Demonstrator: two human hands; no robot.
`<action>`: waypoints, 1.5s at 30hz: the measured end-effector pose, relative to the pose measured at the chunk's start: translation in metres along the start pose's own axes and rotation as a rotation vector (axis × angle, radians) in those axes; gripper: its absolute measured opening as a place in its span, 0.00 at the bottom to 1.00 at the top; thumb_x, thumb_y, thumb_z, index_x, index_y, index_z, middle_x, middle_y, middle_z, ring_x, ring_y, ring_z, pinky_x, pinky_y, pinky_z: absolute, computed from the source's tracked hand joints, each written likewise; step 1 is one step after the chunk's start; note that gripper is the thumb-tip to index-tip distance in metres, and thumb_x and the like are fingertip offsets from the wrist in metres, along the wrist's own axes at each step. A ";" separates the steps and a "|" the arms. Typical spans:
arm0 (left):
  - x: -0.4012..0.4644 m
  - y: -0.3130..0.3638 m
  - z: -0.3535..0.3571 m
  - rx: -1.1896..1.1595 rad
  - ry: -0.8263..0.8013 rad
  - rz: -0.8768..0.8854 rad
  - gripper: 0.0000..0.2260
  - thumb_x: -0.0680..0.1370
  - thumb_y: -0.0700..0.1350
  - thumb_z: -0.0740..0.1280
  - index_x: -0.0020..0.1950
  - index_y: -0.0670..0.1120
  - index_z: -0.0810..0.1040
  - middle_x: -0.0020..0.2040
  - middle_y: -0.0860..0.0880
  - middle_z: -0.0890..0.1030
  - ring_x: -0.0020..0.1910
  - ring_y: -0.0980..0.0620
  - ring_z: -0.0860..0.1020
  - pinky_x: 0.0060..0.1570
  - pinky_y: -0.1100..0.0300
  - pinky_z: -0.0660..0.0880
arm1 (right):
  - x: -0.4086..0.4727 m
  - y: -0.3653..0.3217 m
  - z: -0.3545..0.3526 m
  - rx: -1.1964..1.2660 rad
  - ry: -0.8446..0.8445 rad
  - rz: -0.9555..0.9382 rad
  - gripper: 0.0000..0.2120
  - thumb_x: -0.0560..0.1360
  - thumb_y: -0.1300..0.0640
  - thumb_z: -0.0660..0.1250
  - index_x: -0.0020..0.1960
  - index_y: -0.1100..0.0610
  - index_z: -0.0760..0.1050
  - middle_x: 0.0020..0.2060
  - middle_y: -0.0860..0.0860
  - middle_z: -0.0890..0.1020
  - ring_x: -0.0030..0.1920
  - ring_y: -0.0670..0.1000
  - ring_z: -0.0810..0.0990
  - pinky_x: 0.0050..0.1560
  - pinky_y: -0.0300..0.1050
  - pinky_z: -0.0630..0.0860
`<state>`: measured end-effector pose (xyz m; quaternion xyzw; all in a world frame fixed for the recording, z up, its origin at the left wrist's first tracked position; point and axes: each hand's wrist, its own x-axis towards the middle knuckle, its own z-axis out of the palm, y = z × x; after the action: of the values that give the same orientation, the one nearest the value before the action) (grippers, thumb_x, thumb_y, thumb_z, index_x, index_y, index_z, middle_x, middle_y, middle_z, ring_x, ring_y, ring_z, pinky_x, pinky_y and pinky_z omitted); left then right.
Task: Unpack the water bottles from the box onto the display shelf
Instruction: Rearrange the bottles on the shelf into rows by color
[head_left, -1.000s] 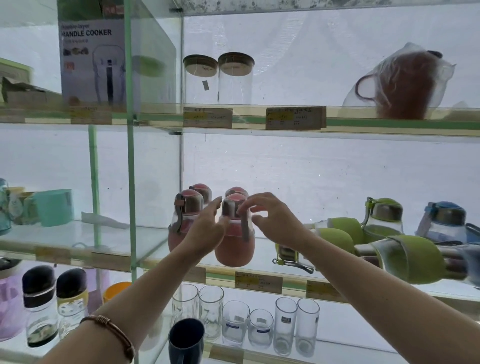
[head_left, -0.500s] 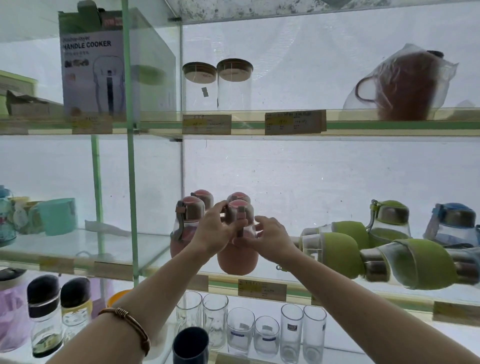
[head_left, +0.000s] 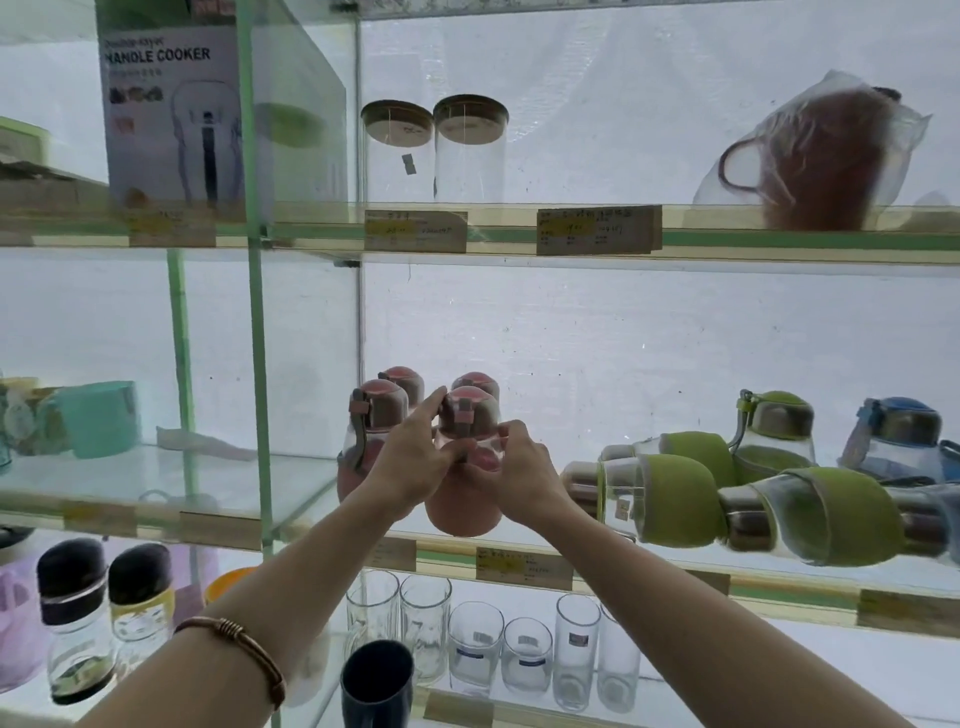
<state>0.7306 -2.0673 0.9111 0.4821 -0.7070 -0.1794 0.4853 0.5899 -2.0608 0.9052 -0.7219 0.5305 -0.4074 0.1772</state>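
A pink water bottle (head_left: 462, 512) with a domed pink and grey lid stands upright near the front edge of the middle glass shelf (head_left: 675, 558). My left hand (head_left: 410, 460) holds it from the left at the neck, fingers reaching up beside the lid. My right hand (head_left: 519, 467) grips the neck from the right. Another pink bottle (head_left: 363, 436) stands just to its left, and two more pink bottles (head_left: 400, 379) stand behind. The box is not in view.
Green-sleeved bottles (head_left: 675, 493) lie on their sides to the right on the same shelf, with an upright green one (head_left: 774, 431) and a blue-lidded one (head_left: 898, 436) behind. Drinking glasses (head_left: 475, 649) stand below. Glass jars (head_left: 467, 150) and a bagged brown jug (head_left: 815, 166) stand above.
Both hands have closed in on the front pink bottle's neck, and it now stands a little lower on the shelf. The camera has tilted slightly.
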 end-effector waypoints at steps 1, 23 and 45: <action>0.000 0.001 -0.001 0.007 0.004 -0.002 0.33 0.74 0.44 0.72 0.75 0.47 0.61 0.66 0.47 0.75 0.64 0.47 0.74 0.64 0.51 0.70 | -0.001 -0.002 -0.001 -0.001 -0.006 0.002 0.31 0.73 0.46 0.71 0.68 0.59 0.64 0.60 0.56 0.76 0.57 0.55 0.77 0.49 0.46 0.75; -0.116 0.100 0.026 0.078 -0.120 0.165 0.15 0.79 0.49 0.64 0.64 0.46 0.73 0.63 0.46 0.74 0.56 0.51 0.76 0.56 0.56 0.74 | -0.153 -0.019 -0.113 -0.244 0.035 0.027 0.40 0.67 0.47 0.76 0.72 0.58 0.64 0.65 0.56 0.73 0.65 0.54 0.71 0.64 0.47 0.70; -0.110 0.170 0.128 0.297 0.028 -0.063 0.17 0.80 0.45 0.62 0.69 0.44 0.70 0.67 0.42 0.69 0.57 0.50 0.73 0.51 0.64 0.69 | -0.118 0.050 -0.226 -0.394 -0.243 -0.222 0.36 0.72 0.49 0.72 0.74 0.56 0.60 0.69 0.53 0.67 0.69 0.53 0.65 0.63 0.47 0.69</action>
<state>0.5417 -1.9211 0.9179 0.5732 -0.7034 -0.0811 0.4125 0.3708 -1.9327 0.9602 -0.8400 0.4919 -0.2236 0.0498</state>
